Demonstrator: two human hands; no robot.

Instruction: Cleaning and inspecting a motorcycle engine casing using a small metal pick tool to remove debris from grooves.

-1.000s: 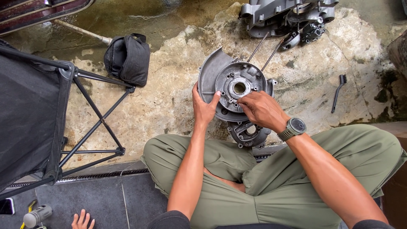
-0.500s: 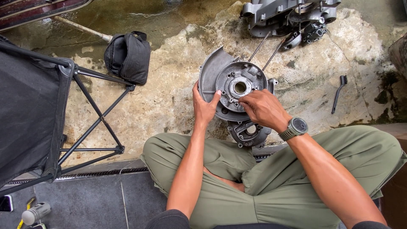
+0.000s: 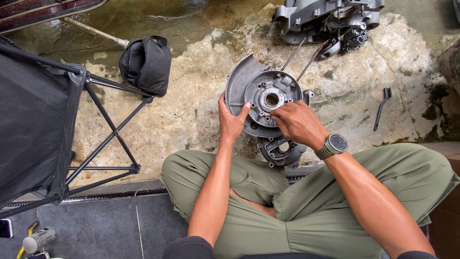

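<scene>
A grey cast-metal engine case half (image 3: 261,91) with a round bore in its middle stands on the stained concrete in front of my crossed legs. My left hand (image 3: 231,121) grips its left lower rim, thumb lying on the face. My right hand (image 3: 298,123) rests its fingertips on the face just below and right of the bore; whether they pinch a small part I cannot tell. A watch sits on my right wrist. Two long studs (image 3: 301,56) stick out behind the case.
Another engine block (image 3: 326,19) lies at the top. A small black brush (image 3: 382,106) lies to the right, a black bag (image 3: 146,64) to the upper left, a black folding stand (image 3: 43,129) at left, a small torch-like tool (image 3: 38,240) bottom left.
My right hand has slid slightly down and right off the bore, so the centre hole shows more. My left hand keeps its hold on the rim.
</scene>
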